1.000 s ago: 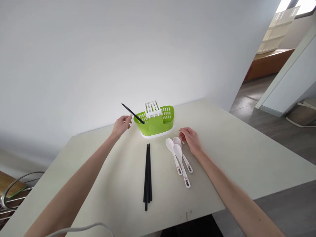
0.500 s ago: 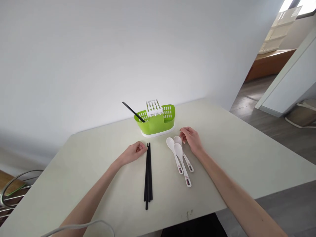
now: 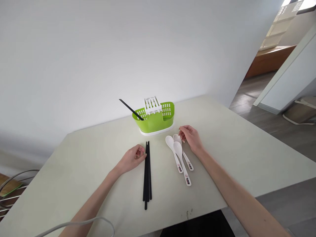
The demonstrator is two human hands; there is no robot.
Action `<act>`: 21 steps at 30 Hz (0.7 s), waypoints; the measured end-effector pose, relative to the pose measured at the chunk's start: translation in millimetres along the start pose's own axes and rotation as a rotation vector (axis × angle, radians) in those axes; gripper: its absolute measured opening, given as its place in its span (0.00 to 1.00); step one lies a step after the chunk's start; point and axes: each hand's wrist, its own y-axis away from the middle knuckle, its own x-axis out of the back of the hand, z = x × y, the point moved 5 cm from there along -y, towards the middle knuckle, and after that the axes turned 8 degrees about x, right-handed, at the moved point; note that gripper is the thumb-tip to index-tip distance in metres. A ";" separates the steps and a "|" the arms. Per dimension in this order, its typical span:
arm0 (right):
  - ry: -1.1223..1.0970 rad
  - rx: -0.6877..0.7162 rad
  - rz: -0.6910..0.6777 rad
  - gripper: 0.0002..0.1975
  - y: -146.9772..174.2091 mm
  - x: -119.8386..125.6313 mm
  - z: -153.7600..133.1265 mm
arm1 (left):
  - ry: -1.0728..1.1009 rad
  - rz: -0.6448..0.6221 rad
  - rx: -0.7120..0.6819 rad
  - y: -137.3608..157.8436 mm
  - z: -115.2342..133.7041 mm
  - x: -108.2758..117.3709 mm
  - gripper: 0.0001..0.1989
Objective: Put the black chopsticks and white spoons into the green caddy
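Observation:
On the table lies a bundle of several black chopsticks (image 3: 147,174), roughly lengthwise to me. Just left of their upper part rests my left hand (image 3: 132,158), its fingers loosely curled with a gap to the thumb, whose tip is at the chopsticks' edge; it grips nothing. Three white spoons (image 3: 178,149) lie overlapping to the right, bowls away from me. Beside their bowls is my right hand (image 3: 190,137), half curled and holding nothing, fingertips close to the farthest spoon; contact is unclear. Behind stands a green basket (image 3: 156,123) with black chopsticks (image 3: 130,109) leaning out of its left side.
A white slotted rack (image 3: 152,104) sits atop the basket's middle, and a white base is under it. The pale table (image 3: 98,144) meets a white wall. A grey cable (image 3: 81,222) crosses at lower left. Metal rails (image 3: 14,197) stand beyond the table's left edge.
My left hand has slid slightly toward me along the chopsticks. My right hand stays by the spoons. The view has shifted a little; chopsticks, spoons and basket keep their places.

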 end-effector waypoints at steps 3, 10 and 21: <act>0.007 -0.002 -0.002 0.15 0.0 0.2 0.0 | -0.014 0.013 -0.002 0.8 2.1 -0.5 0.12; 0.030 0.000 -0.006 0.14 1.4 0.7 -0.9 | -0.021 0.035 -0.012 2.3 5.8 -0.9 0.11; 0.052 -0.007 -0.010 0.14 5.7 -1.4 -7.3 | -0.087 0.097 -0.011 5.7 6.9 -6.2 0.11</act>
